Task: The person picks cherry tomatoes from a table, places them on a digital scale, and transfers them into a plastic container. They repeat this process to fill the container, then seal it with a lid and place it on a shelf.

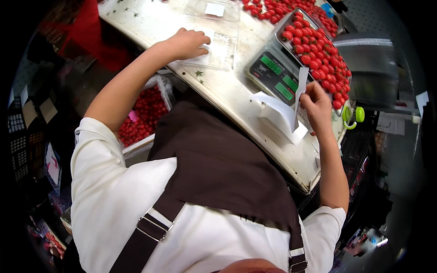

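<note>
My left hand (187,44) lies at the near edge of a clear plastic clamshell box (225,48), its fingers stretched out and slightly apart on it. The box's lid (193,8) is folded back, with a white label (215,9) on it. My right hand (317,107) pinches a white paper strip (302,82) between thumb and fingers. The strip stands upright beside folded white paper (277,109) on the table. Just beyond the paper is a scale (261,75) with green lit displays. A metal tray (281,38) heaped with cherry tomatoes (318,54) sits on the scale.
More cherry tomatoes (275,9) are spread at the far side of the white table (218,98). A lined crate of red fruit (144,116) stands below the table's left edge. Green-handled scissors (355,116) are at the right edge, near a dark grey bin (368,68).
</note>
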Tool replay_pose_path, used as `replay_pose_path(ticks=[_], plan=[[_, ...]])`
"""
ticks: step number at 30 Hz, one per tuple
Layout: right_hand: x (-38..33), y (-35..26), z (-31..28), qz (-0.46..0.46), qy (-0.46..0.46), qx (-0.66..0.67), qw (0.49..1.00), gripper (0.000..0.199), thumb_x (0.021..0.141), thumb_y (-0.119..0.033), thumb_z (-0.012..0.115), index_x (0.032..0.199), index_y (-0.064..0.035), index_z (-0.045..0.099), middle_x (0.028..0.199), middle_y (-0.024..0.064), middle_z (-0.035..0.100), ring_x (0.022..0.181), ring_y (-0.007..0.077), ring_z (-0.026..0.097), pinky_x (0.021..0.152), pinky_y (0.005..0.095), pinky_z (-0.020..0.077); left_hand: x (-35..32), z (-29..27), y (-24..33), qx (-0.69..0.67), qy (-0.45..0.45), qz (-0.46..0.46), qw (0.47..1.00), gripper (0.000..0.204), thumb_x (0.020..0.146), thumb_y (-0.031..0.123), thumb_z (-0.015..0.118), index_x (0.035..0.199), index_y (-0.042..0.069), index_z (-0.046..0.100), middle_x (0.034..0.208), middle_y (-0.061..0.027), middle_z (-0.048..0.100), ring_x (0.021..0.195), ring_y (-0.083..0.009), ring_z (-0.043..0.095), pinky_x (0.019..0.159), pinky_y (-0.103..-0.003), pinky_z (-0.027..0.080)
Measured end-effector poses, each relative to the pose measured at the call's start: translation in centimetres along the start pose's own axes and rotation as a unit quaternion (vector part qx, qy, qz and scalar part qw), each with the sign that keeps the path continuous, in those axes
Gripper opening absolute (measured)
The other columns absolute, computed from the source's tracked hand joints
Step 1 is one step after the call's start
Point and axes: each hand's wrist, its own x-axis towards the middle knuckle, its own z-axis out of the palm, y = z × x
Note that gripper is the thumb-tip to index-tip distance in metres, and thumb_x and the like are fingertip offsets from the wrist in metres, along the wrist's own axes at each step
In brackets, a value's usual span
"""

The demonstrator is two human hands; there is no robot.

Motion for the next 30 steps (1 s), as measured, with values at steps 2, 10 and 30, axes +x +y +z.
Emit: replay_pose_path(ticks=[2, 10, 30], plan=[[1.9, -3.4, 2.2, -0.048, 0.023, -0.029, 0.998, 0.012, 0.083, -0.009, 0.064, 0.086, 0.0007, 0.058, 0.066, 0.0016, 0.049, 0.060, 0.0073, 0.044, 0.057, 0.0250, 0.0388, -0.3, -0.4, 0.0, -0.014, 0.005, -0.007, 1.000, 0.036, 0.093, 0.029, 0.061, 0.124, 0.010, 0.063, 0.112, -0.0116, 0.066, 0.110, -0.0300, 0.063, 0.099, -0.046, 0.043], [13.5, -7.8, 15.1, -0.131, -0.002, -0.096, 0.987, 0.022, 0.080, -0.020, 0.067, 0.086, 0.0013, 0.067, 0.080, 0.0198, 0.070, 0.074, 0.0331, 0.068, 0.072, 0.0409, 0.0535, -0.1, -0.6, 0.1, 0.055, -0.009, 0.008, 0.998, 0.034, 0.089, 0.033, 0.068, 0.116, 0.013, 0.067, 0.116, -0.0084, 0.063, 0.114, -0.0296, 0.060, 0.107, -0.055, 0.037], [14.5, -4.5, 18.5, -0.329, -0.122, -0.428, 0.833, 0.040, 0.077, -0.034, 0.078, 0.106, -0.0093, 0.066, 0.109, 0.0150, 0.065, 0.107, 0.0339, 0.062, 0.099, 0.0533, 0.0447, -0.9, -0.2, -1.0, 0.074, 0.046, 0.008, 0.996, 0.030, 0.085, 0.031, 0.071, 0.109, 0.012, 0.069, 0.106, -0.0087, 0.064, 0.112, -0.0301, 0.060, 0.110, -0.055, 0.035]])
